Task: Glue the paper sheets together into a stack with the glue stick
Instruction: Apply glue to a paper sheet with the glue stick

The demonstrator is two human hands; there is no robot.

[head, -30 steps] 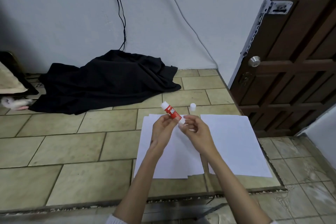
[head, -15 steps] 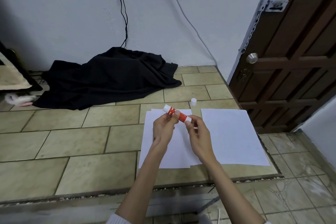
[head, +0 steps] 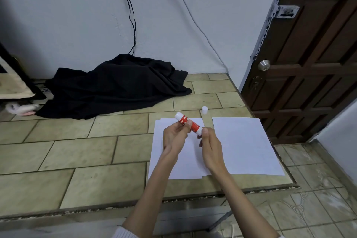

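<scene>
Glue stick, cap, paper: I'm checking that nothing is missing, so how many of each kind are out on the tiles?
Glue stick: 1
Cap: 1
Paper lots: 2, a left pile and a right sheet
Total: 4

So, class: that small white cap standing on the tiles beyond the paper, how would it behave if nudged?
The white cap looks like small hollow plastic, so probably very light and quick to slide on the smooth tiles. It stands upright on a narrow base, so a nudge could tip it. Being round, it would likely then roll.
</scene>
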